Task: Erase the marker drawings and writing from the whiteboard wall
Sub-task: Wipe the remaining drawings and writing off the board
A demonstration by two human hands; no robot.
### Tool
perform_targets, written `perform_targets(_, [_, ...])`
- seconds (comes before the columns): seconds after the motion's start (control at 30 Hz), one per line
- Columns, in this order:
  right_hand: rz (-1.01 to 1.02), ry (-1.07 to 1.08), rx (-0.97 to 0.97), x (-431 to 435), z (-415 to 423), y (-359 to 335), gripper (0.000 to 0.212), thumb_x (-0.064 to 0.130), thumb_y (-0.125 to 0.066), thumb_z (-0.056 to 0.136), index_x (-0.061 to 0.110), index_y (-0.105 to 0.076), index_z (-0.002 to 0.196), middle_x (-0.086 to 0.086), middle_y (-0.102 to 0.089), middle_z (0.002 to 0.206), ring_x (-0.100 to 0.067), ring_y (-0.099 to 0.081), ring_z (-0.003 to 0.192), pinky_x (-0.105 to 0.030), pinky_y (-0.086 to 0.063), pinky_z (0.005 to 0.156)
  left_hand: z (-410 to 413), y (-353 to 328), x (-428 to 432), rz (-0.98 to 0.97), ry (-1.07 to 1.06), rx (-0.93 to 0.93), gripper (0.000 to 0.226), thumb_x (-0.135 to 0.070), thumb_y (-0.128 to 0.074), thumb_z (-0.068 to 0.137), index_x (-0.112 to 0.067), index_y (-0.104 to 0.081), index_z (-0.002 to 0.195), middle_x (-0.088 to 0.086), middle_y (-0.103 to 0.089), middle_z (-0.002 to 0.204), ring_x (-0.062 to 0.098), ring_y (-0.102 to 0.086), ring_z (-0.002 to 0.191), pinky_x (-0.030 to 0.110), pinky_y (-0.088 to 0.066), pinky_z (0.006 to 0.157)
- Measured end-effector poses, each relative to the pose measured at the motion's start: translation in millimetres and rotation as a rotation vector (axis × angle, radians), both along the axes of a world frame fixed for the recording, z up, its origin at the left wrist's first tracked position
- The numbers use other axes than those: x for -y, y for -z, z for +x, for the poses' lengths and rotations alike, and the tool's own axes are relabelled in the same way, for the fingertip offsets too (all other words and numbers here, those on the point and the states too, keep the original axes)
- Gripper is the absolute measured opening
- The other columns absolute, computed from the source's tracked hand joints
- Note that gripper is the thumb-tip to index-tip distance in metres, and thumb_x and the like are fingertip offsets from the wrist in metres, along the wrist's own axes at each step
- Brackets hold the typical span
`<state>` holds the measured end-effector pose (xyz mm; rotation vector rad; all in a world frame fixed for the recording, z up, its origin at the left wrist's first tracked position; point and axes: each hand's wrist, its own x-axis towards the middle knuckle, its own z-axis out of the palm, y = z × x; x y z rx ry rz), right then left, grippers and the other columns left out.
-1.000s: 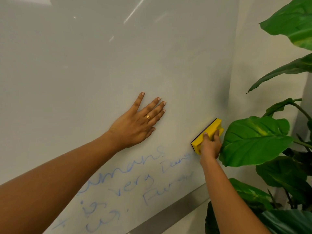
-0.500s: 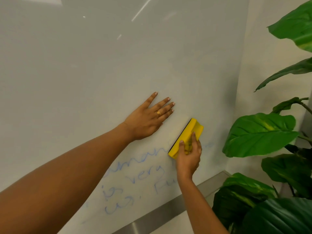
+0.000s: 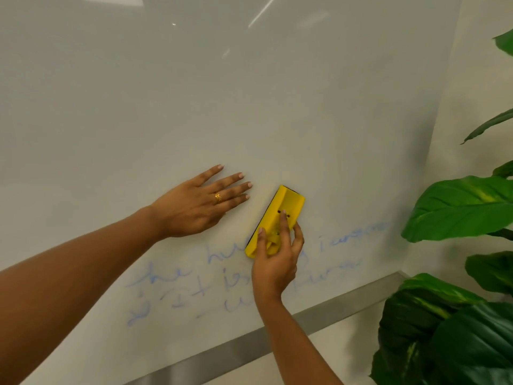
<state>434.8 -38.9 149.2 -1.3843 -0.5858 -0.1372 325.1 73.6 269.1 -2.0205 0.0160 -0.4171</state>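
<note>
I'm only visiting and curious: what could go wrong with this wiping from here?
1. The left hand lies flat on the board just above the blue writing; if it slid down, it could smear ink.
2. The writing reaches toward the plant; a wide sweep of the eraser in the right hand might knock its leaves.
3. The writing looks faint and smudged, so light strokes may leave ghost marks.

The whiteboard wall [image 3: 194, 93] is glossy off-white, the writing [image 3: 166, 273] faint blue. The eraser [image 3: 280, 207] is yellow with a black pad edge. The ring [image 3: 218, 197] is gold, the trim strip [image 3: 333, 309] silver-grey, the leaves [image 3: 458, 207] green, streaked yellow-green.
</note>
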Motion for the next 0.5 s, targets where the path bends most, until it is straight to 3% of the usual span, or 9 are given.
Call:
perform_targets(0.23, [0.013,-0.024,-0.139,9.3,45.6,-6.0,0.051,0.031,-0.064,0.086,0.036,-0.045,0.133,0.005,-0.036,0.143,-0.007,-0.048,0.095,-0.023,-0.036,0.076,-15.5,6.6,-0.8,-0.027,-0.022,-0.025,0.052,-0.026,-0.027,0.095,-0.011,-0.036,0.144,0.01,-0.03,0.152,0.024,-0.025,0.14,0.048,-0.014,0.114])
perform_targets(0.37, [0.057,0.013,-0.303,11.5,88.1,-11.1,0.055,0.027,-0.066,0.085,0.03,-0.045,0.136,-0.001,-0.039,0.141,-0.021,-0.048,0.12,-0.031,-0.038,0.09,-15.8,4.9,-0.6,-0.025,-0.028,-0.034,0.052,-0.026,-0.029,0.094,-0.011,-0.038,0.143,0.009,-0.031,0.151,0.026,-0.027,0.14,0.049,-0.015,0.114])
perform_targets(0.5, [0.069,0.027,-0.354,10.2,92.4,-8.4,0.055,0.027,-0.064,0.087,0.028,-0.043,0.137,-0.001,-0.038,0.143,-0.024,-0.044,0.126,-0.031,-0.036,0.092,-22.8,-0.3,-1.9,-0.035,-0.032,-0.06,0.051,-0.025,-0.027,0.095,-0.012,-0.04,0.142,0.007,-0.033,0.151,0.025,-0.03,0.139,0.047,-0.015,0.113])
